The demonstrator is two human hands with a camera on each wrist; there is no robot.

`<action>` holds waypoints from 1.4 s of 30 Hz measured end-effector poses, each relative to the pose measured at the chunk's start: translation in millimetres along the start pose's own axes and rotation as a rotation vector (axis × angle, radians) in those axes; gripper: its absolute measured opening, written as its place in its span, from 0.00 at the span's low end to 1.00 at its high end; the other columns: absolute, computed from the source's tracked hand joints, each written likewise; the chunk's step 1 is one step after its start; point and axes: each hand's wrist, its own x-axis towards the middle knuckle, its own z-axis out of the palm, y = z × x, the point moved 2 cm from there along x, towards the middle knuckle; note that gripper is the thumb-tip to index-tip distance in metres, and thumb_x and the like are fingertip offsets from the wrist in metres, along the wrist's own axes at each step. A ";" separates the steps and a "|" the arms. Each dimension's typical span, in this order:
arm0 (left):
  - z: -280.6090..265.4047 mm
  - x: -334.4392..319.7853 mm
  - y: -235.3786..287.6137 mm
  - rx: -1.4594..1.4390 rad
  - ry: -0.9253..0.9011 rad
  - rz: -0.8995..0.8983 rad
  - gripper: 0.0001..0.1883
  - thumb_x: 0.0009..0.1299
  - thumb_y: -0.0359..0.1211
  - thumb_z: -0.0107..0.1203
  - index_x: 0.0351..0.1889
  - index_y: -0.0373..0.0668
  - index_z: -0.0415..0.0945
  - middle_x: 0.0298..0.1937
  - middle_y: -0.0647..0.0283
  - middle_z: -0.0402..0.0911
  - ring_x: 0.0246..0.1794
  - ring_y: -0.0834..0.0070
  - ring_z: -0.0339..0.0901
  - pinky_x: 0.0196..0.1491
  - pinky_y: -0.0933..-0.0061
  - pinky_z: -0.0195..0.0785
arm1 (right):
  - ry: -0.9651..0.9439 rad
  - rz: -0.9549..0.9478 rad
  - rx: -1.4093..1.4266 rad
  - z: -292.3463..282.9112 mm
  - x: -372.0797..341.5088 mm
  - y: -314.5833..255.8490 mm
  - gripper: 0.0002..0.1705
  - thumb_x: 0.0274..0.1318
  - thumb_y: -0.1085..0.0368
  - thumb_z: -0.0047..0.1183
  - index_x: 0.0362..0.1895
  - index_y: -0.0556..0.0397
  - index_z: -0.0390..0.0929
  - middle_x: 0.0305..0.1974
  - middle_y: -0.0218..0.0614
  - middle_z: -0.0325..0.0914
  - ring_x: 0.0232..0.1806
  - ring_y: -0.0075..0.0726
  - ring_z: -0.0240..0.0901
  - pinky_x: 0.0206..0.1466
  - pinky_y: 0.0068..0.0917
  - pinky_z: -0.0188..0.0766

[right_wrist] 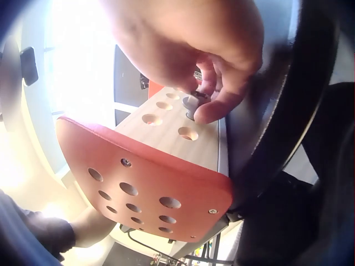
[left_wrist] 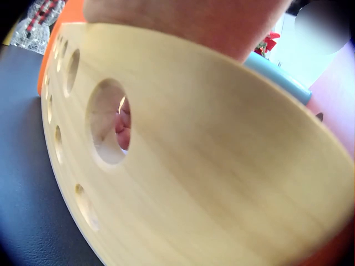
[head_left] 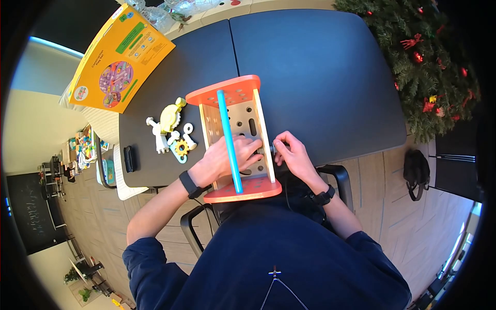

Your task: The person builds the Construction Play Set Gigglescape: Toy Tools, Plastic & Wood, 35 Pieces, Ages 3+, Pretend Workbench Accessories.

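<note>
A toy toolbox with orange end panels (head_left: 243, 190), pale wooden sides with holes (left_wrist: 194, 144) and a blue bar (head_left: 230, 142) stands at the table's near edge. My left hand (head_left: 227, 155) reaches inside, past the bar, its fingers bent against the inner face of the right side panel; whether they hold anything is hidden. In the left wrist view, fingertips (left_wrist: 123, 130) show through a large hole. Outside that panel, my right hand (head_left: 293, 155) pinches a small grey piece (right_wrist: 194, 103) at one of the holes, between thumb and fingers.
Left of the toolbox lie white and yellow toy parts (head_left: 168, 121), a yellow gear (head_left: 182, 148) and a dark case (head_left: 130, 158). A yellow box (head_left: 121, 59) stands at the back left. A decorated tree (head_left: 413, 62) is beyond the table's right edge.
</note>
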 end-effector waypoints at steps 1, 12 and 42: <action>0.1 -0.3 -0.6 0.001 0.006 0.004 0.20 0.79 0.46 0.60 0.61 0.45 0.77 0.35 0.56 0.87 0.39 0.55 0.87 0.44 0.54 0.80 | 0.008 0.040 -0.030 1.1 -0.9 -5.7 0.14 0.84 0.58 0.49 0.46 0.56 0.76 0.30 0.28 0.77 0.27 0.22 0.78 0.32 0.24 0.76; 0.5 -0.2 0.9 0.007 -0.007 -0.011 0.18 0.80 0.46 0.60 0.58 0.44 0.77 0.35 0.57 0.86 0.40 0.56 0.87 0.44 0.54 0.80 | 0.000 -0.060 -0.242 -8.0 -13.0 -18.5 0.09 0.80 0.65 0.51 0.51 0.58 0.77 0.43 0.35 0.81 0.45 0.29 0.83 0.50 0.31 0.81; 0.5 0.3 0.6 0.002 0.019 0.001 0.17 0.78 0.45 0.61 0.55 0.45 0.78 0.33 0.58 0.85 0.38 0.56 0.87 0.43 0.54 0.80 | 0.002 0.046 -0.405 -4.2 2.5 -13.0 0.20 0.82 0.56 0.49 0.47 0.63 0.79 0.34 0.43 0.79 0.34 0.38 0.83 0.41 0.38 0.78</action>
